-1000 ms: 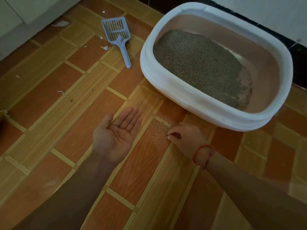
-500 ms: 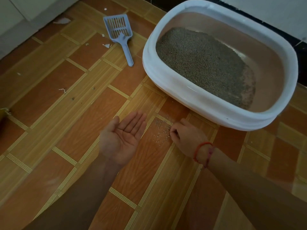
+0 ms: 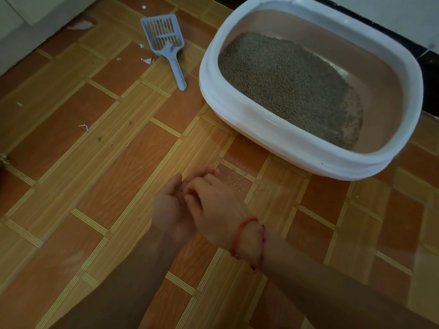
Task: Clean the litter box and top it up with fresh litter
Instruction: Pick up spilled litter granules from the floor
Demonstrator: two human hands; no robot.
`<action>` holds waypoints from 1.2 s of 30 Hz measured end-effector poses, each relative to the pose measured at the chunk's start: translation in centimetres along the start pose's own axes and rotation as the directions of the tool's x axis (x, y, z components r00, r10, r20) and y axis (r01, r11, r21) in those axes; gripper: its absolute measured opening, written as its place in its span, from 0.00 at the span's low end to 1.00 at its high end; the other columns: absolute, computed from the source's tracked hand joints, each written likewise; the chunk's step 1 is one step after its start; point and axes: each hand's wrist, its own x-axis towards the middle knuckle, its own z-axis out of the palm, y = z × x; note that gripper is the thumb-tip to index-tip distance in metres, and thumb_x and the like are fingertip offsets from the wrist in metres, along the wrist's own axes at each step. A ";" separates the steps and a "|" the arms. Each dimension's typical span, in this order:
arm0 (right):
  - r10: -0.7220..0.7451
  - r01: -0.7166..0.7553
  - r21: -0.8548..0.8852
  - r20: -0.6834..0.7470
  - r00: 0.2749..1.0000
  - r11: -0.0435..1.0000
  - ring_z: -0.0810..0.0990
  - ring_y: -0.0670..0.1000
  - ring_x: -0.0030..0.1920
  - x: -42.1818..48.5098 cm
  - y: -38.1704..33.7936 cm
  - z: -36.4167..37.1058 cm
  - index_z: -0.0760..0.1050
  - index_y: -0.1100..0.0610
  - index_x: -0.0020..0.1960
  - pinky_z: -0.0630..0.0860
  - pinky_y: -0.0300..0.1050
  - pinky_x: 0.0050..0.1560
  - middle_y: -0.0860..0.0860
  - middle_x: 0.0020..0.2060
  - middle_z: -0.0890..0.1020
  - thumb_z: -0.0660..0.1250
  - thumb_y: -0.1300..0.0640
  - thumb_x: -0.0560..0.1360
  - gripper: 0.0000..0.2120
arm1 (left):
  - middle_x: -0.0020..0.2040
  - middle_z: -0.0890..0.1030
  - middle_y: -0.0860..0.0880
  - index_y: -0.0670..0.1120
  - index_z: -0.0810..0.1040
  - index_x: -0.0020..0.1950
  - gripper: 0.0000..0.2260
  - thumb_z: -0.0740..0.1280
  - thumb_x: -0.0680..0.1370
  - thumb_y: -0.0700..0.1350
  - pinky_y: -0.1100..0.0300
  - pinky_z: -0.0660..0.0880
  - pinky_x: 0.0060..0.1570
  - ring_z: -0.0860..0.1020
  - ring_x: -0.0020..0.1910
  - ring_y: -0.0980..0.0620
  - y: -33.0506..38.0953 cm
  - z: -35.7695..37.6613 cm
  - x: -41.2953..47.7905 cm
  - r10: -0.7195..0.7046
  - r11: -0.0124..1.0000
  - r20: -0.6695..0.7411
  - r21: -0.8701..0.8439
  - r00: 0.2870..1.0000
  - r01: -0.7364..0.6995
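Gathering spilled grains (image 3: 231,178) mid-frame, with left hand (image 3: 169,205) cupped, right hand (image 3: 213,205) bunched above, contents untellable; box (image 3: 261,129) top-up pending.

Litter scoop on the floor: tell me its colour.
The litter scoop is pale blue, slotted; the head view shows it best.

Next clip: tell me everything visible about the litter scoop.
The scoop is pale blue, plastic by its look: a slotted head with raised sides and a narrow straight handle. It lies flat on the tiled floor, left of the litter box and apart from it, head away from the camera, handle towards it. Nothing but the floor touches it; white scraps lie beside it.
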 end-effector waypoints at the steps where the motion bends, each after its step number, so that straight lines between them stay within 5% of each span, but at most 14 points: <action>1: -0.018 0.017 -0.014 -0.001 1.000 1.000 0.77 0.53 0.48 -0.1 0.0 0.1 0.76 0.53 0.50 0.76 0.57 0.48 0.51 0.48 0.76 0.60 0.52 0.79 0.07 | 0.56 0.85 0.41 0.37 0.86 0.47 0.28 0.51 0.84 0.51 0.49 0.79 0.59 0.83 0.57 0.45 0.0 0.2 0.0 0.003 1.000 -0.007 -0.013 1.000 -0.003; 8: -0.082 0.089 0.026 -0.201 0.976 0.996 0.75 0.43 0.40 -0.4 2.3 -1.8 0.80 0.50 0.48 0.76 0.41 0.43 0.43 0.41 0.77 0.66 0.54 0.76 0.05 | 0.54 0.85 0.39 0.35 0.86 0.47 0.27 0.52 0.84 0.50 0.52 0.76 0.63 0.85 0.54 0.44 0.8 -0.1 -0.2 0.023 0.999 -0.005 -0.023 1.000 -0.023; 15: 0.253 -0.271 -0.205 -0.111 0.961 0.940 0.77 0.45 0.45 -0.3 9.8 -4.4 0.81 0.47 0.46 0.79 0.47 0.50 0.44 0.43 0.78 0.65 0.53 0.78 0.06 | 0.58 0.83 0.36 0.32 0.85 0.48 0.24 0.54 0.84 0.47 0.45 0.78 0.58 0.83 0.59 0.39 1.7 -0.7 -0.7 0.112 0.992 -0.081 -0.056 0.990 -0.117; 21: 0.233 -0.238 -0.220 -0.049 0.971 0.946 0.76 0.43 0.44 -0.2 9.9 -3.7 0.82 0.48 0.46 0.76 0.39 0.47 0.44 0.42 0.79 0.67 0.55 0.77 0.05 | 0.57 0.84 0.36 0.32 0.85 0.48 0.25 0.54 0.84 0.47 0.44 0.76 0.60 0.83 0.58 0.39 1.9 -0.7 -0.8 0.125 0.991 -0.085 -0.039 0.989 -0.129; 24: 0.215 -0.212 -0.237 -0.016 0.977 0.948 0.71 0.38 0.39 0.0 9.8 -3.6 0.82 0.48 0.46 0.65 0.27 0.39 0.39 0.39 0.74 0.67 0.53 0.77 0.05 | 0.56 0.84 0.36 0.32 0.85 0.48 0.25 0.54 0.84 0.47 0.45 0.77 0.59 0.83 0.57 0.40 1.8 -0.6 -0.8 0.120 0.992 -0.081 -0.035 0.989 -0.123; 31: 0.185 -0.169 -0.270 0.035 0.982 0.948 0.70 0.39 0.37 0.4 9.7 -3.4 0.81 0.54 0.46 0.68 0.26 0.37 0.42 0.40 0.75 0.63 0.57 0.79 0.08 | 0.56 0.84 0.37 0.33 0.85 0.46 0.25 0.54 0.84 0.47 0.46 0.80 0.55 0.83 0.58 0.40 1.5 -0.7 -0.7 0.105 0.993 -0.096 -0.048 0.990 -0.110; 36: 0.157 -0.140 -0.329 0.025 0.987 0.934 0.74 0.43 0.40 0.1 9.1 -3.1 0.75 0.49 0.47 0.69 0.32 0.36 0.42 0.43 0.73 0.59 0.53 0.80 0.06 | 0.56 0.84 0.36 0.33 0.86 0.46 0.25 0.54 0.84 0.47 0.46 0.79 0.57 0.82 0.59 0.40 1.4 -0.9 -0.6 0.103 0.994 -0.086 -0.034 0.991 -0.106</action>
